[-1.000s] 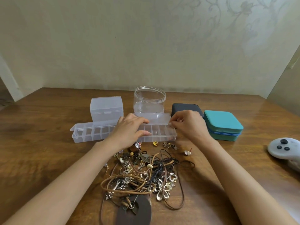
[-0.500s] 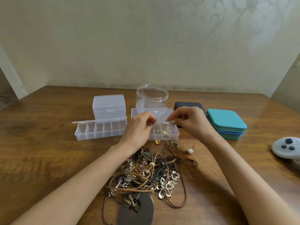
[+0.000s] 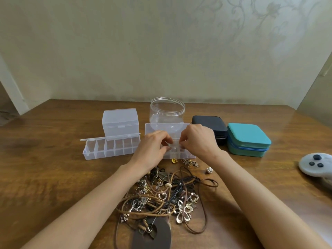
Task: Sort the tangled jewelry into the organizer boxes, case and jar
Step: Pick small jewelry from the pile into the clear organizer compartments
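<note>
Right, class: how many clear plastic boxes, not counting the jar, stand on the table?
3: a closed box at the back left, an open divided box before it, and a second open box in front of the jar. None looks hidden.

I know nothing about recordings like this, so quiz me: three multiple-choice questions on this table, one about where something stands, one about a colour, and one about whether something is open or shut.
1. Where does the clear jar stand?
A. Just behind the open-lidded organizer
B. On top of the black case
C. In front of the jewelry heap

2. What colour is the rightmost case?
A. Red
B. Teal
C. Yellow

3. How is the small frosted box?
A. Lid shut
B. Lid open
C. Tipped on its side

Answers:
1. A, as the jar shows through that organizer's raised lid.
2. B, as its top is plainly teal.
3. A, as its lid lies flat with the latch down.
</note>
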### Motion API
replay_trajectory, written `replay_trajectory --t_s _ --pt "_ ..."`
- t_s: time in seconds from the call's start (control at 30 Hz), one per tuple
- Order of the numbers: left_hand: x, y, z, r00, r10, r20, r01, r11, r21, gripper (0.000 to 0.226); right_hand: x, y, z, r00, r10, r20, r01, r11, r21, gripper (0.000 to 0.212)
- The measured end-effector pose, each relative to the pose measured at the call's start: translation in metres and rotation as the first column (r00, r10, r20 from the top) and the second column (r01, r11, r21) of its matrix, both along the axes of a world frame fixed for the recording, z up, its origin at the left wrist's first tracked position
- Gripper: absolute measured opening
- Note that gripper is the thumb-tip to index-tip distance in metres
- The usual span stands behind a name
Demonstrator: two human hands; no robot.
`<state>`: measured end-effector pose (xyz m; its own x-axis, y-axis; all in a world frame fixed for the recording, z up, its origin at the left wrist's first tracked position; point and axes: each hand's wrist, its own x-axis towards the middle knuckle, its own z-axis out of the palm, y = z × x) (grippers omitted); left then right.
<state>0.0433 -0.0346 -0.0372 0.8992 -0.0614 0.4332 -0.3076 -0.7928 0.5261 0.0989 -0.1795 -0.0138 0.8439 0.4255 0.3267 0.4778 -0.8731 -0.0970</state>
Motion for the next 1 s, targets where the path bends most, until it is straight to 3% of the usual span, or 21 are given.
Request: replay_trajectory --t_s 0.03,0.1,0.13,0.17,0.2,0.23,0.27,0.37,0.43,0.53,0.6,0.7,0.77,0.9,1.0 --pt "0.000 0.000 0.001 1.000 0.005 0.024 -0.004 0.999 -0.037 0.015 0.000 -0.005 0.005 0.999 0.002 -0.032 0.000 0.997 0.077 0.007" --pt "-0.002 -0.003 0.008 1.000 0.006 0.022 -0.001 0.968 -0.251 0.016 -0.002 -0.018 0.020 0.979 0.116 -0.168 -0.036 0.907 0.419 0.003" --pt "-0.003 -0.004 0.013 0.999 -0.043 -0.028 0.027 0.901 -0.433 0.017 -0.007 -0.024 0.027 0.934 0.248 -0.257 -0.031 0.774 0.632 0.002" --pt "-0.006 -0.005 0.019 0.985 -0.148 -0.092 0.058 0.777 -0.626 0.021 -0.012 -0.027 0.032 0.864 0.388 -0.322 0.014 0.620 0.785 0.002" --pt "-0.008 -0.007 0.023 0.955 -0.267 -0.132 0.067 0.625 -0.778 0.023 -0.014 -0.029 0.033 0.804 0.478 -0.353 0.066 0.519 0.852 0.004" --pt "-0.010 -0.009 0.026 0.928 -0.346 -0.140 0.060 0.509 -0.858 0.024 -0.016 -0.029 0.031 0.775 0.516 -0.365 0.086 0.486 0.870 0.005" --pt "-0.011 -0.009 0.027 0.919 -0.370 -0.139 0.049 0.456 -0.888 0.023 -0.017 -0.026 0.028 0.767 0.526 -0.368 0.081 0.490 0.868 0.005" --pt "-0.013 -0.009 0.027 0.930 -0.335 -0.151 -0.001 0.409 -0.912 0.015 -0.017 -0.021 0.022 0.757 0.536 -0.372 0.052 0.518 0.854 0.006" --pt "-0.012 -0.008 0.026 0.944 -0.295 -0.147 -0.009 0.423 -0.906 0.014 -0.016 -0.023 0.024 0.728 0.565 -0.387 0.046 0.523 0.851 0.011" --pt "-0.011 -0.008 0.026 0.974 -0.196 -0.110 0.025 0.581 -0.813 0.020 -0.017 -0.025 0.025 0.689 0.601 -0.405 0.039 0.527 0.849 0.014" --pt "-0.012 -0.009 0.024 0.984 -0.148 -0.096 0.027 0.664 -0.747 0.023 -0.019 -0.024 0.025 0.711 0.583 -0.393 0.007 0.553 0.833 0.011" --pt "-0.013 -0.007 0.025 0.979 -0.168 -0.118 0.028 0.678 -0.734 0.018 -0.018 -0.026 0.026 0.753 0.530 -0.389 -0.003 0.595 0.804 0.010" --pt "-0.013 -0.003 0.028 0.985 -0.141 -0.098 0.038 0.734 -0.678 0.011 -0.012 -0.034 0.027 0.826 0.415 -0.381 0.037 0.635 0.772 0.010" --pt "-0.014 0.011 0.028 0.999 0.033 -0.014 -0.036 0.930 -0.365 0.004 0.000 -0.044 0.020 0.926 0.172 -0.336 0.087 0.769 0.633 0.006" --pt "-0.013 0.024 0.027 0.994 0.109 -0.001 -0.108 0.986 -0.124 0.003 0.001 -0.038 0.013 0.951 0.078 -0.299 0.096 0.845 0.526 0.005"
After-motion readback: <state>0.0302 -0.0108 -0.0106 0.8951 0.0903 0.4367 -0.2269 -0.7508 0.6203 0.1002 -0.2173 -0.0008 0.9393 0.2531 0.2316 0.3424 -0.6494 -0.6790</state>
